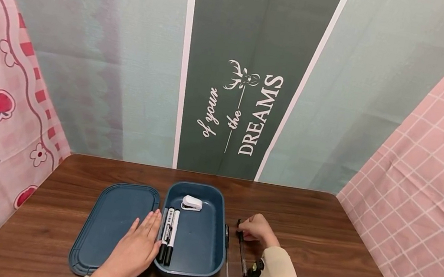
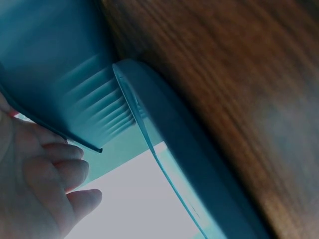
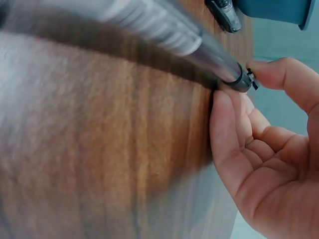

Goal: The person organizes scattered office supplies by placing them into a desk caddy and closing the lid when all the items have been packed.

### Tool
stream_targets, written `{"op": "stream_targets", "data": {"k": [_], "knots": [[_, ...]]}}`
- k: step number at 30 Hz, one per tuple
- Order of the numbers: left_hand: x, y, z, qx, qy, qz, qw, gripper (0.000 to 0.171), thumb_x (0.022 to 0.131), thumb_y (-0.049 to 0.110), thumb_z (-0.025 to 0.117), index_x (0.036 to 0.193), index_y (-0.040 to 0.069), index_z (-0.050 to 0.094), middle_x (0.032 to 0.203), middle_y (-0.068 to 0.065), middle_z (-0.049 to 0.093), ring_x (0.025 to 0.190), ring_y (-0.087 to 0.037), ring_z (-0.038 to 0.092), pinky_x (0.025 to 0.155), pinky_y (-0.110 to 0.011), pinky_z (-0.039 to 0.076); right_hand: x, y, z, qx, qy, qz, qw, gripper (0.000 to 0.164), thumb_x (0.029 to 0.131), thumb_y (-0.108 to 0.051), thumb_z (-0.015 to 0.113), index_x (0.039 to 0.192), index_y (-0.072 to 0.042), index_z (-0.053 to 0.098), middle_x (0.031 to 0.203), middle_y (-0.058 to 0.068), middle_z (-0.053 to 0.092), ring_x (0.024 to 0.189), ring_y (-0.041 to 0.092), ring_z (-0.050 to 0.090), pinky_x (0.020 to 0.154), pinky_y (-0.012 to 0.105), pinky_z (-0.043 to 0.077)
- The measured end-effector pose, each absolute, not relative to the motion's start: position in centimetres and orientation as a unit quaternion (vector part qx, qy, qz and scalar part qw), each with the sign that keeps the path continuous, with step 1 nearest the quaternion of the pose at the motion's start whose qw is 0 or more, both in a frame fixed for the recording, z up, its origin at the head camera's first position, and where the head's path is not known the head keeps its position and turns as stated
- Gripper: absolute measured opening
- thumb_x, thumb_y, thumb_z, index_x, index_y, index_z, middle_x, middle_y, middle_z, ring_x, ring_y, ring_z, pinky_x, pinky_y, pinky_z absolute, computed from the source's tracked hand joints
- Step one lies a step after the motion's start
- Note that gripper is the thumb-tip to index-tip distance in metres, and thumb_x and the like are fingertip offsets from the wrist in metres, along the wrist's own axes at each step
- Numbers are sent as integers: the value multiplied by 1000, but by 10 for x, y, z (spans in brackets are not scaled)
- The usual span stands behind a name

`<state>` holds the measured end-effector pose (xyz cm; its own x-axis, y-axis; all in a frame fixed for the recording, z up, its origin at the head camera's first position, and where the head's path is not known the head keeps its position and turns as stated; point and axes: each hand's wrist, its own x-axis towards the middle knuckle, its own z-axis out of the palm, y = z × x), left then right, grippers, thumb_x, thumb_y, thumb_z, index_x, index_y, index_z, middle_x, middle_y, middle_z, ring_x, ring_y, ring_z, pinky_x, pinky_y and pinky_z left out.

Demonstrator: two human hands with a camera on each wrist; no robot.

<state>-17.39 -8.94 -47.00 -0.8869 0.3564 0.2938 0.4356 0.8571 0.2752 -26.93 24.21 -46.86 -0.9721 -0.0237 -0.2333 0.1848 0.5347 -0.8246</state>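
My left hand [image 1: 131,252] rests with straight fingers along the left rim of a blue plastic box [image 1: 196,255]. In the left wrist view its fingers [image 2: 75,172] lie by the rim of the ribbed box wall [image 2: 84,94]. Inside the box, two white whiteboard markers [image 1: 172,235] with black caps lie along the left side, and a small white stapler [image 1: 192,203] sits near the back. Right of the box, my right hand [image 1: 256,229] pinches the far end of a black pen [image 1: 242,250] between thumb and fingers. Another pen [image 1: 227,251] lies between it and the box.
The blue lid [image 1: 117,223] lies flat on the wooden table [image 1: 301,219], left of the box and partly under my left hand. A cloth backdrop [image 1: 141,96] hangs behind the table, and pink cloths [image 1: 431,167] flank both sides.
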Motion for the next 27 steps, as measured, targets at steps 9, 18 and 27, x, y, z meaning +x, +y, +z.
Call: {"op": "stream_targets", "data": {"k": [9,18,27], "knots": [[-173,-89,-470,-213,-952,-171,136,54,93,19,56,136,-10,43,142,-23,41,132,-35,37,104,-54,30,-269,245,-472,57,864,-488,104,13,86,-1,61,78,7,67,69,8,60,57,12,58,61,35,56],[-174,-89,-473,-210,-953,-168,137,54,92,19,56,136,-10,43,142,-23,41,133,-34,37,104,-54,30,-269,245,-473,53,862,-493,105,17,84,-1,58,68,2,61,62,4,55,55,11,56,59,33,56],[-172,-89,-470,-213,-953,-166,135,54,93,19,55,136,-10,42,142,-23,40,133,-34,36,104,-53,31,-269,246,-474,48,858,-501,105,22,83,1,55,62,-3,54,56,0,46,53,11,51,56,29,54]]}}
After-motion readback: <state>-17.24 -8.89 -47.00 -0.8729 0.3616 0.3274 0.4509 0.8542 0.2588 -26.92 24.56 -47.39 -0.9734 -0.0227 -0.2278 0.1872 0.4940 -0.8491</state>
